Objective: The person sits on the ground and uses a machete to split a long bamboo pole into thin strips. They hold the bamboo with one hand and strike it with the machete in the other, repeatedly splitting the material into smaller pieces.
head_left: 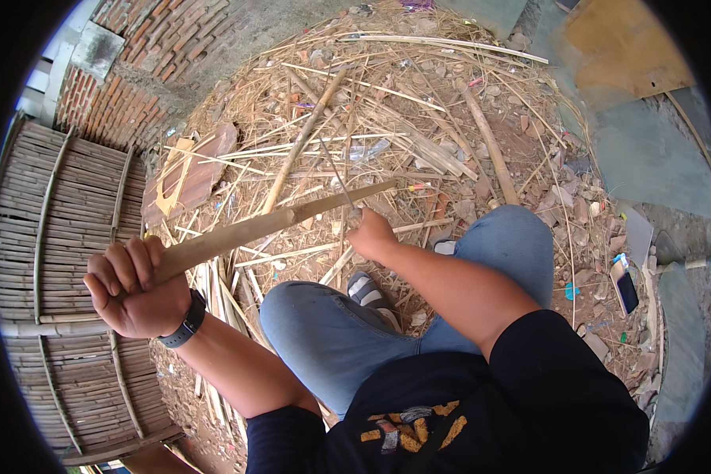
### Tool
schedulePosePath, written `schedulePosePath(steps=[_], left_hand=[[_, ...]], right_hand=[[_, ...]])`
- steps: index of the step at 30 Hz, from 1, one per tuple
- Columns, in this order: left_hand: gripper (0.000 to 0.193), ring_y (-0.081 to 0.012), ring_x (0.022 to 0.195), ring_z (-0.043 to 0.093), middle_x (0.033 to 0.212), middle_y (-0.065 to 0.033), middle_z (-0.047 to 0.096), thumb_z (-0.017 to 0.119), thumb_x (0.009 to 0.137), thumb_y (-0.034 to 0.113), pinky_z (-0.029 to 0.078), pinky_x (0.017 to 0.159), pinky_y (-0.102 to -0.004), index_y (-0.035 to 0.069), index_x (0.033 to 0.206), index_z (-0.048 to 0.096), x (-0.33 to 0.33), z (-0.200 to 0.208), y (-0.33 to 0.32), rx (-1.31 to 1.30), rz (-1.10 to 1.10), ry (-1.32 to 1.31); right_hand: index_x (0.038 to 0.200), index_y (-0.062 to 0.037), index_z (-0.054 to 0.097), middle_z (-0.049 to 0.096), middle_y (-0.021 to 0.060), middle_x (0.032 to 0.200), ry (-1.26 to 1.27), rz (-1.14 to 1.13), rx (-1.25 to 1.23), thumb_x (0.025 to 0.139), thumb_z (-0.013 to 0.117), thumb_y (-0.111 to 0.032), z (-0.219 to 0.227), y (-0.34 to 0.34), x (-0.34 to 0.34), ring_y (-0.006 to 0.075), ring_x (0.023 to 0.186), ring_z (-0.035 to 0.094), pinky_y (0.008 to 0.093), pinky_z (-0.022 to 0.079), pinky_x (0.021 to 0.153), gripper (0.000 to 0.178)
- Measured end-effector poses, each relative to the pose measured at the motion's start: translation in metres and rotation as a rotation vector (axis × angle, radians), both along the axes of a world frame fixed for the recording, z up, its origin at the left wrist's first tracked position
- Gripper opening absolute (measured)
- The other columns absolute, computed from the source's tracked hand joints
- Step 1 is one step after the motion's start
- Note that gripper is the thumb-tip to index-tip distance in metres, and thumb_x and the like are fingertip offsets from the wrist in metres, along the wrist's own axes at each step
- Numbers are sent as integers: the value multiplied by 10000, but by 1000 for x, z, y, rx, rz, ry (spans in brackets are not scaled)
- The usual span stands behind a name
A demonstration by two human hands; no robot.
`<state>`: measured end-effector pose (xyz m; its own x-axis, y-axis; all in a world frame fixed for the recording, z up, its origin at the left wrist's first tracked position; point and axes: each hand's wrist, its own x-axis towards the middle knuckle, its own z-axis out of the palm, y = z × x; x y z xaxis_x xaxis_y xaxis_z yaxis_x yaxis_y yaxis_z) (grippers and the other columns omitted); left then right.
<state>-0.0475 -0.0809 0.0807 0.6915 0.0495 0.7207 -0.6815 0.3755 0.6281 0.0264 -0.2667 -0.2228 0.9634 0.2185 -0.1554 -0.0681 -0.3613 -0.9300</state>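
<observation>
My left hand point(138, 291), a watch on its wrist, is wrapped round the near end of a long split bamboo piece point(241, 235). The bamboo slants up to the right across my front, narrowing toward its far end. In my right hand point(373, 237) is the handle of a long-bladed knife point(337, 175). Its thin blade, seen nearly edge-on, points away from me and up to the left. It crosses the bamboo's far part in this view; whether it touches cannot be made out. My right fingers are closed round the handle and partly hidden.
Bamboo strips point(430, 146) and shavings litter the ground, with thicker bamboo poles point(486, 142) among them. A brown board point(213, 158) lies at the left, near a bamboo slat wall point(79, 213) and a brick wall point(166, 39). A phone point(626, 291) rests at the right. My bent knees are below the bamboo.
</observation>
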Motion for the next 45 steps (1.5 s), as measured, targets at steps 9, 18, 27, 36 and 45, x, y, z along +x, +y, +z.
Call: schedulePosePath(steps=[9, 18, 27, 36, 45], left_hand=[[374, -104, 509, 276, 587, 38, 325, 458, 1043, 323, 271, 549, -285, 184, 706, 375, -7, -4, 5, 18, -85, -4], [371, -95, 513, 291, 590, 37, 326, 480, 1036, 328, 274, 553, -281, 183, 710, 378, -21, -19, 28, -67, 67, 5], [368, -104, 513, 290, 588, 35, 325, 496, 1028, 332, 265, 552, -287, 183, 712, 382, -12, -14, 20, -90, 89, 12], [348, -110, 533, 291, 601, 29, 329, 514, 1009, 303, 274, 567, -292, 174, 708, 397, -15, -15, 24, -95, 89, 19], [366, -99, 500, 264, 589, 40, 314, 482, 1033, 336, 254, 528, -280, 181, 715, 386, -21, -21, 25, -118, 165, 9]], right_hand=[[1041, 17, 546, 674, 193, 856, -338, 301, 191, 825, 685, -125, 62, -2, -28, 329, 742, 689, 432, 535, 667, 294], [1038, 10, 547, 667, 189, 840, 23, 191, 69, 843, 669, -124, 41, 11, -26, 315, 674, 674, 453, 539, 665, 267], [1091, -33, 563, 692, 235, 952, 57, -116, -124, 824, 680, -158, -20, 8, -8, 393, 872, 698, 479, 554, 771, 317], [1076, -18, 557, 682, 217, 819, -252, 196, 111, 815, 680, -152, 10, 6, -22, 402, 794, 691, 489, 543, 724, 319], [1089, 3, 553, 682, 225, 872, -63, 170, 28, 822, 680, -172, 35, 9, -20, 378, 807, 696, 487, 531, 704, 344]])
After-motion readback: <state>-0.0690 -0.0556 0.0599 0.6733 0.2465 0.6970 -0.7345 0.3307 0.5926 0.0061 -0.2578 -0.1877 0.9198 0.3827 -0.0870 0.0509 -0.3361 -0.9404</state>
